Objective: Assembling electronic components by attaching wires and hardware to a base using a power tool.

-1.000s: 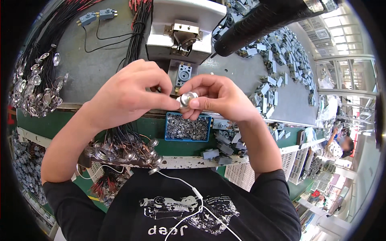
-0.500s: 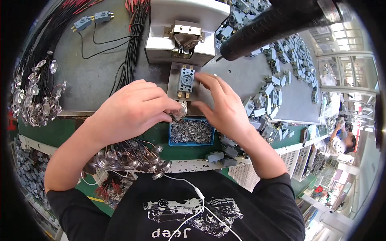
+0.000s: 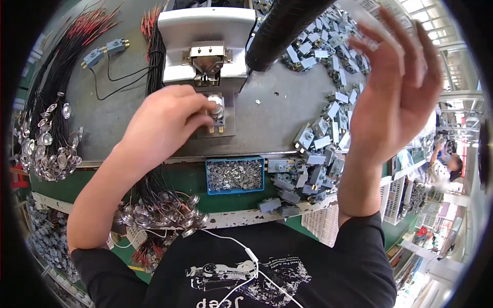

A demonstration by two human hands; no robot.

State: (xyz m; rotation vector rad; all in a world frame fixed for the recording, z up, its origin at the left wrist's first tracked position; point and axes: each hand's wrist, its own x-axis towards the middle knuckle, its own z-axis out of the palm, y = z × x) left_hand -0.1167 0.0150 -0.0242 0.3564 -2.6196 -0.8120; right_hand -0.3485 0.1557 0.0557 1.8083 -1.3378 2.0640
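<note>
My left hand (image 3: 167, 120) pinches a round silver metal cap (image 3: 218, 106) between thumb and fingertips. The cap sits over a small grey switch block (image 3: 219, 122), covering most of it; two brass terminals show at the block's near end. Under the block lies a flat metal plate (image 3: 229, 115), just in front of a silver machine head (image 3: 208, 61). Raised at the right is my right hand (image 3: 393, 97), blurred, its fingers apart and nothing seen in them. It hovers over the right end of the bench, above several grey switch blocks (image 3: 321, 126).
A blue tray (image 3: 235, 192) of small metal pieces stands at the near edge. Black wires with metal caps (image 3: 49, 138) hang at the left; another bunch (image 3: 162, 210) lies nearer. A thick black tube (image 3: 280, 31) slants above the bench. Two wired blocks (image 3: 105, 51) lie far left.
My left hand has moved the metal cap from the bench's near edge up onto the switch block. My right hand has left the block's side and swung up and right.
</note>
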